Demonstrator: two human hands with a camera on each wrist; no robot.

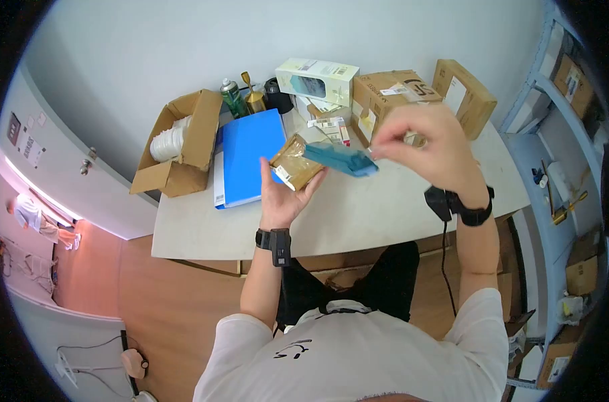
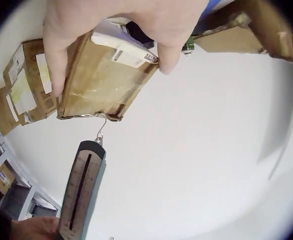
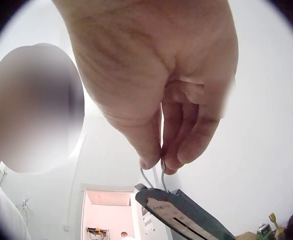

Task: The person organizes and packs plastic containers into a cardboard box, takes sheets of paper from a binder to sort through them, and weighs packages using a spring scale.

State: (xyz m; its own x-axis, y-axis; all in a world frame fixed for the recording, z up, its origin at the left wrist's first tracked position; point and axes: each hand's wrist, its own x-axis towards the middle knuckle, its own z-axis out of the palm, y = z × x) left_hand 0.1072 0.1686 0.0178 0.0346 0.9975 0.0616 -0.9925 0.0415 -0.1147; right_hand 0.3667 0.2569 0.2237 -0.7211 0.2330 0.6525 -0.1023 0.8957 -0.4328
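Note:
My left hand (image 1: 282, 201) holds a small tape-wrapped cardboard box (image 1: 295, 163) by its sides, over the table. In the left wrist view, the metal hook (image 2: 102, 123) of a spring scale (image 2: 82, 187) catches the box's edge. The scale has a teal body and a long graduated face with a dark slot. Above and to the right of the box, my right hand (image 1: 433, 142) pinches the wire ring (image 3: 162, 176) at the scale's other end between thumb and fingertips. The scale slants between both hands, its hook end at the box.
Behind the hands on the white table (image 1: 204, 238) stand a blue binder (image 1: 249, 157), an open carton (image 1: 200, 134) with a white roll, a white-green box (image 1: 318, 79) and larger cartons (image 1: 391, 90). A green can (image 1: 234, 99) stands at the back. Blue shelves (image 1: 532, 151) flank the right side.

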